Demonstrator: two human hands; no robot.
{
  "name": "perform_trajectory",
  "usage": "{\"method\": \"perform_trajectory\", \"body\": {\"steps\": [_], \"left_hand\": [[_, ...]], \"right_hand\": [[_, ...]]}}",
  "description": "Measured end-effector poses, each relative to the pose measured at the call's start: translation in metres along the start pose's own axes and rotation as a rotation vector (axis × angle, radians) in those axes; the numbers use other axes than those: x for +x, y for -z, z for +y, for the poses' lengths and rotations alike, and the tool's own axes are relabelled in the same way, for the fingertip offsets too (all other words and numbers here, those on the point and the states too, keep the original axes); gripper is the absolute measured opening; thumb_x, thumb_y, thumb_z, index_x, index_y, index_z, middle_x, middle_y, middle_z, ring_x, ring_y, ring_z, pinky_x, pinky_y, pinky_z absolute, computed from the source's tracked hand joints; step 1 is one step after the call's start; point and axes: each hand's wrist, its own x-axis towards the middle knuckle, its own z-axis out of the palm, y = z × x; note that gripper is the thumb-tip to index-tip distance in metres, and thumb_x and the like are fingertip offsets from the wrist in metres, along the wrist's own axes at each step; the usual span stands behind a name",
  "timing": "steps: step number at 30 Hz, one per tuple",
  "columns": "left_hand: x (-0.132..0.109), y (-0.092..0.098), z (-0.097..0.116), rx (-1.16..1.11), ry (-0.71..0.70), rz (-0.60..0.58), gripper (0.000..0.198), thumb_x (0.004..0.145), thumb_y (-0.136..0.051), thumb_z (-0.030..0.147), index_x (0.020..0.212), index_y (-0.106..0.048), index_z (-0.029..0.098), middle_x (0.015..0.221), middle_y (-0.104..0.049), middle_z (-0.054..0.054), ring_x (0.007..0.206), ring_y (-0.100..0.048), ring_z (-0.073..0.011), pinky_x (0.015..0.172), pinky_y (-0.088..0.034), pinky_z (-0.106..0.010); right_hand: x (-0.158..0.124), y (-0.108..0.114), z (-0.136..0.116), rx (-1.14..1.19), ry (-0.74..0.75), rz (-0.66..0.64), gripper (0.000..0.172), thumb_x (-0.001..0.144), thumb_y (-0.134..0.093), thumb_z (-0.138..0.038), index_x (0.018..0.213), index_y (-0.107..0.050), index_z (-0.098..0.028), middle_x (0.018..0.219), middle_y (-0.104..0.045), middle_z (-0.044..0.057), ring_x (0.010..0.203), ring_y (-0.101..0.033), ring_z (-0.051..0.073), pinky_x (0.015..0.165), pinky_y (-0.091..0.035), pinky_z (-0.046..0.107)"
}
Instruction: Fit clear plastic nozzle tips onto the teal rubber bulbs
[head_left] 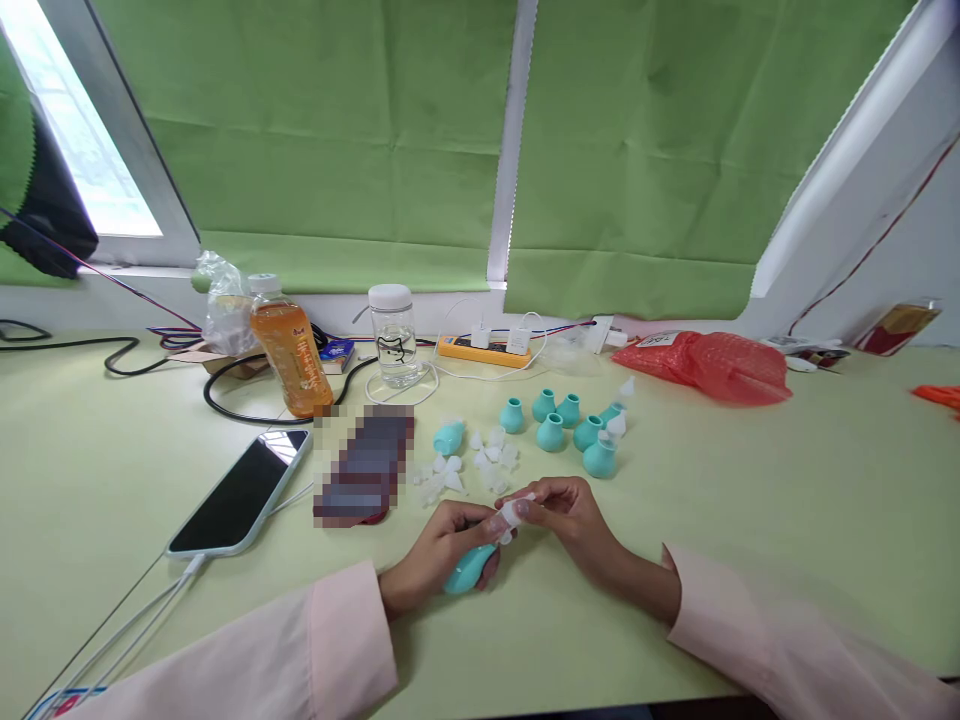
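Observation:
My left hand (439,552) is closed around a teal rubber bulb (466,570) near the table's front edge. My right hand (566,515) pinches a small clear plastic tip (514,513) at the bulb's mouth, the two hands touching. Just beyond them lies a scatter of several clear tips (480,460) with one teal bulb (448,437) on its side. Further right stands a group of several teal bulbs (566,425), some with clear tips fitted.
A phone (241,492) on a white cable lies at the left, beside a blurred dark object (365,465). Behind stand an orange drink bottle (291,350), a clear jar (394,335), a yellow power strip (484,350) and a red plastic bag (709,365).

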Motion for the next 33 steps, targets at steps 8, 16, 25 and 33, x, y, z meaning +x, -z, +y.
{"method": "perform_trajectory", "body": {"steps": [8, 16, 25, 33], "left_hand": [[0.004, 0.009, 0.002, -0.136, 0.051, -0.169, 0.028, 0.076, -0.045, 0.037, 0.07, -0.052, 0.01, 0.043, -0.048, 0.0, 0.037, -0.044, -0.0093, 0.041, -0.032, -0.02], [0.002, 0.007, 0.001, -0.057, 0.052, -0.164, 0.029, 0.076, -0.046, 0.039, 0.07, -0.052, 0.011, 0.044, -0.049, 0.001, 0.038, -0.043, -0.0085, 0.041, -0.03, -0.02], [0.006, 0.008, 0.001, -0.213, -0.118, 0.095, 0.037, 0.075, -0.044, 0.044, 0.081, -0.056, 0.01, 0.068, -0.058, -0.006, 0.064, -0.054, -0.0158, 0.06, -0.041, -0.026], [0.007, 0.009, -0.002, -0.014, -0.111, 0.236, 0.018, 0.073, -0.049, 0.028, 0.074, -0.053, 0.01, 0.059, -0.055, -0.004, 0.055, -0.05, -0.0129, 0.053, -0.038, -0.025]], "right_hand": [[0.001, -0.001, -0.007, -0.076, -0.012, 0.005, 0.016, 0.056, -0.07, -0.027, 0.053, -0.059, -0.015, 0.056, -0.059, 0.0, 0.06, -0.056, 0.013, 0.064, -0.046, 0.028], [-0.003, -0.004, -0.013, -0.062, 0.093, -0.12, 0.023, 0.062, -0.066, -0.028, 0.054, -0.047, -0.018, 0.072, -0.065, 0.003, 0.073, -0.059, 0.017, 0.068, -0.045, 0.031], [0.001, -0.008, -0.036, -0.221, 0.284, 0.021, 0.022, 0.069, -0.06, -0.03, 0.06, -0.044, -0.019, 0.067, -0.062, 0.001, 0.07, -0.06, 0.017, 0.065, -0.048, 0.031], [0.055, 0.0, -0.093, -0.467, 0.767, 0.442, 0.017, 0.071, -0.056, -0.034, 0.069, -0.048, -0.019, 0.076, -0.059, 0.002, 0.077, -0.058, 0.016, 0.062, -0.049, 0.027]]}}
